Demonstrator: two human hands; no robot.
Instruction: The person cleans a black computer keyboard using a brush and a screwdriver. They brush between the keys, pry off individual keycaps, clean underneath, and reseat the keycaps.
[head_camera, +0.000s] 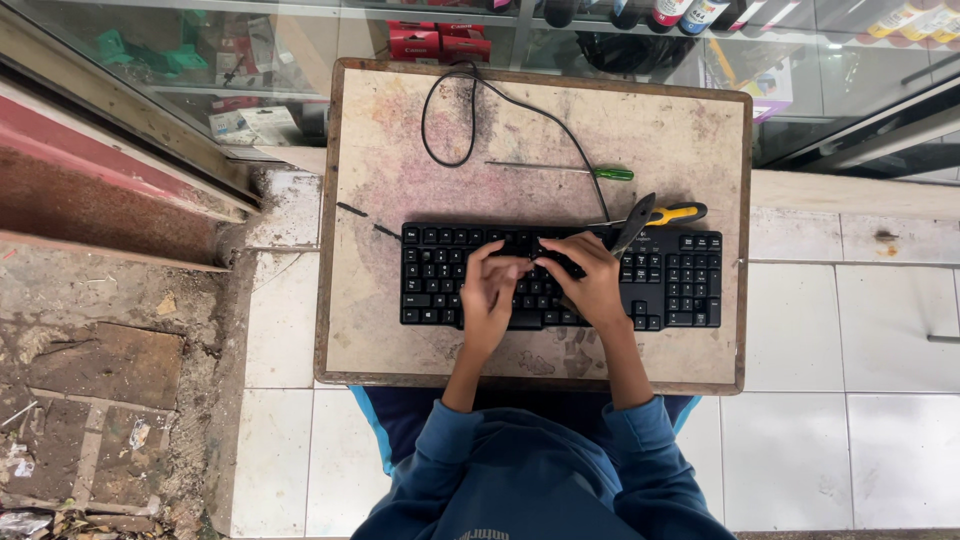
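Resting flat across the middle of the frame, a black keyboard (560, 278) lies on a worn, stained bench (400, 150) with a dark wooden rim. Its black cable (470, 110) loops toward the upper centre of the bench top.

Left hand (488, 295): placed on the keyboard's central key rows, fingers (503, 268) bent and pinched together over a key. Whether anything small is caught between them cannot be told.

Right hand (592, 285): placed just right of the left hand, also on the keys, its fingers curled and pointing left so the tips of both hands meet. A slim dark object shows beneath this hand; what it is and whether it is gripped cannot be told.

Tools: pliers (655, 218) with yellow and black handles lie at the keyboard's upper edge, right of centre, jaws overlapping the key area. A screwdriver (570, 170) with a green handle lies above them on the bench, apart from the keyboard, shaft pointing left.

Surroundings: blue sleeves (640, 430) enter from the bottom centre. White floor tiles (850, 330) occupy the right of the frame, broken ground (90, 380) the left. A glass display case (250, 60) with boxed goods runs along the top.
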